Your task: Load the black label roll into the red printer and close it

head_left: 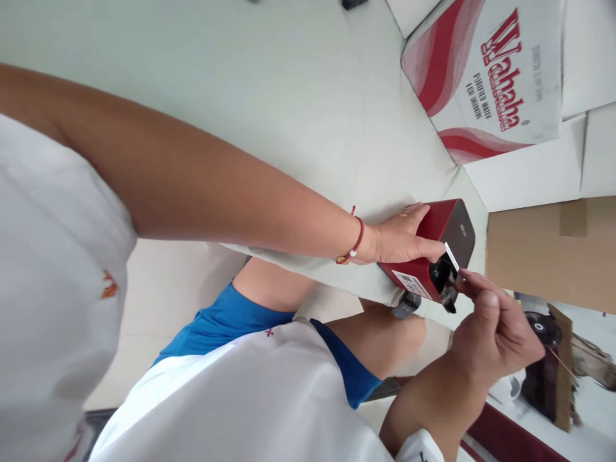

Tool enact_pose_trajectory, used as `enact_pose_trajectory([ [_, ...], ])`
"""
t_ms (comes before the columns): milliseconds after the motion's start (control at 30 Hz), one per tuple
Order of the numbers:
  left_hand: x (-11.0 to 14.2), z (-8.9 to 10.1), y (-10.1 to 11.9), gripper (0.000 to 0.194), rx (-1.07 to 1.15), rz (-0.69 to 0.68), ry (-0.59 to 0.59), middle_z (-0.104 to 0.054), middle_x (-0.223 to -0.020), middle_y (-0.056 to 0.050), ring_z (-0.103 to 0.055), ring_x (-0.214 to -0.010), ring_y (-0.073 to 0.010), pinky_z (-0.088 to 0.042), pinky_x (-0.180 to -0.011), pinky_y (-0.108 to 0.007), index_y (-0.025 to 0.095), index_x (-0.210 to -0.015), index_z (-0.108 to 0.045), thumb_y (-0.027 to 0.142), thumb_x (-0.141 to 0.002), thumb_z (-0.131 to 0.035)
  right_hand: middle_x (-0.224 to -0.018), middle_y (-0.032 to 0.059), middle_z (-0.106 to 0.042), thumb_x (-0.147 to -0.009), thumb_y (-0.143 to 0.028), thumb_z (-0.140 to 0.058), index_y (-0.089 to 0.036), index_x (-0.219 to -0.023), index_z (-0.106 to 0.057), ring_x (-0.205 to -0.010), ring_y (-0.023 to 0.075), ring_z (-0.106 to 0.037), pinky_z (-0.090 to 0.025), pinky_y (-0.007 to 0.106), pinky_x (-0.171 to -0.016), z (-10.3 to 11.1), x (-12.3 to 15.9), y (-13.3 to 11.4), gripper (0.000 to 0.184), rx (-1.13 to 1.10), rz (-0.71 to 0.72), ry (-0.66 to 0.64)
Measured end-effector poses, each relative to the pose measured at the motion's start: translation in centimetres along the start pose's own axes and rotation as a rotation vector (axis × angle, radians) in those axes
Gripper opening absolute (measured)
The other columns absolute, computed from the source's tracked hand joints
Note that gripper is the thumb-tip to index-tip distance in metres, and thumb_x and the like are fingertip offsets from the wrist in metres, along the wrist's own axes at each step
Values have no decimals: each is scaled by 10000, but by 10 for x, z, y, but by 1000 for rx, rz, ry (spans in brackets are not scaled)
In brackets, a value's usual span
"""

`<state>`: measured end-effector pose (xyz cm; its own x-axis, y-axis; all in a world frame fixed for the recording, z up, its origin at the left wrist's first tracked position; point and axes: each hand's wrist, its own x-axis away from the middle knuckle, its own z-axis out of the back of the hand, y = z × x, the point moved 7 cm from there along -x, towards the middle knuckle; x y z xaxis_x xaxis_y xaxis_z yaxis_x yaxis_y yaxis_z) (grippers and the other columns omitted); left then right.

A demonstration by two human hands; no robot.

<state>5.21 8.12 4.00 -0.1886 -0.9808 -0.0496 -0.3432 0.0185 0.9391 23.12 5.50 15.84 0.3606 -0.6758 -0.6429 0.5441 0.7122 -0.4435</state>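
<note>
A red box-shaped device (433, 221) with a dark grey end face and a white printed label on its side rests on the pale green surface. Its opening shows a black inner part (448, 292) sticking out. My left hand (402, 234), wearing a red string bracelet, is wrapped over the device, thumb stretched along its near side. A thin white strip (451, 256) spans between that thumb tip and my right fingertips. My right hand (495, 321) is closed in a pinch at the strip's lower end, beside the opening. What else its fingers cover is hidden.
A Wahaha water carton (486, 77) and white boxes stand beyond the pale green surface (269, 83). A brown cardboard box (539, 250) sits at the right. A small dark block (407, 305) is at the near edge, by my knees. Blurred dark equipment (541, 327) lies at lower right.
</note>
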Motion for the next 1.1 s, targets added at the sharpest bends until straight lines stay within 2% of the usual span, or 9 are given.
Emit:
enact_pose_trajectory([
  [67, 3, 0, 0, 1073, 48, 37, 8, -464, -1734, -188, -417, -1621, -413, -358, -1371, -528, 150, -1690, -368, 466, -724, -713, -1015, 72, -858, -1033, -207, -716, -198, -1070, -865, -847, 222, -803, -626, 398, -787, -6, 5, -9, 155, 38, 63, -140],
  [133, 5, 2, -2, 1136, 49, 66, 17, -419, -1773, -203, -404, -1634, -413, -328, -1383, -527, 129, -1738, -299, 484, -746, -725, -1035, 71, -857, -1026, -164, -704, -213, -1102, -854, -949, 244, -821, -636, 415, -845, -9, 10, -14, 175, 56, 111, -215],
  [233, 6, 4, -5, 1163, 62, 91, 3, -324, -1841, -182, -349, -1681, -373, -289, -1402, -494, 152, -1773, -232, 515, -792, -738, -1085, 73, -855, -1018, -145, -711, -224, -1110, -843, -1022, 255, -821, -631, 435, -903, -9, 17, -15, 179, 100, 125, -204],
  [400, 6, 5, -9, 1119, 184, 157, -54, -521, -1711, -152, -526, -1556, -345, -414, -1326, -520, 255, -1743, -245, 454, -789, -795, -1122, 79, -853, -1011, -112, -705, -219, -1148, -835, -1035, 243, -815, -633, 410, -882, -10, 22, -17, 217, 121, 149, -228],
  [667, 2, 4, -6, 1023, 326, 81, -105, -586, -1626, -128, -510, -1577, -322, -382, -1352, -528, 293, -1685, -309, 327, -795, -811, -1036, 55, -863, -1018, -120, -711, -215, -1120, -859, -1019, 242, -840, -665, 396, -884, -1, 14, -17, 203, 134, 157, -167],
  [767, -1, 2, -10, 1008, 359, 59, -124, -596, -1607, -129, -566, -1525, -319, -438, -1312, -518, 296, -1664, -326, 331, -791, -829, -1073, 60, -865, -1026, -177, -736, -213, -1127, -873, -874, 221, -841, -662, 371, -803, 6, 8, -13, 175, 98, 84, -139],
  [867, -2, 2, -12, 953, 327, 53, -132, -596, -1604, -127, -619, -1464, -314, -503, -1255, -509, 300, -1620, -353, 391, -799, -829, -901, 31, -844, -1046, -338, -751, -226, -1118, -892, -706, 169, -789, -605, 305, -720, 12, -9, 3, 194, 234, -100, -163],
  [967, -4, 6, -14, 887, 199, 52, -84, -606, -1601, -121, -608, -1470, -314, -508, -1254, -500, 272, -1550, -402, 448, -781, -807, -689, -5, -758, -984, -478, -788, -244, -1084, -904, -615, 154, -719, -536, 266, -622, 2, -40, 33, 280, 425, -288, -325],
  [1100, -6, 11, -13, 936, -13, 35, 16, -554, -1664, -173, -580, -1485, -335, -479, -1274, -480, 205, -1576, -404, 523, -771, -762, -728, 7, -779, -879, -281, -858, -239, -1148, -900, -601, 155, -657, -516, 294, -625, -34, -72, 59, 276, 535, -385, -755],
])
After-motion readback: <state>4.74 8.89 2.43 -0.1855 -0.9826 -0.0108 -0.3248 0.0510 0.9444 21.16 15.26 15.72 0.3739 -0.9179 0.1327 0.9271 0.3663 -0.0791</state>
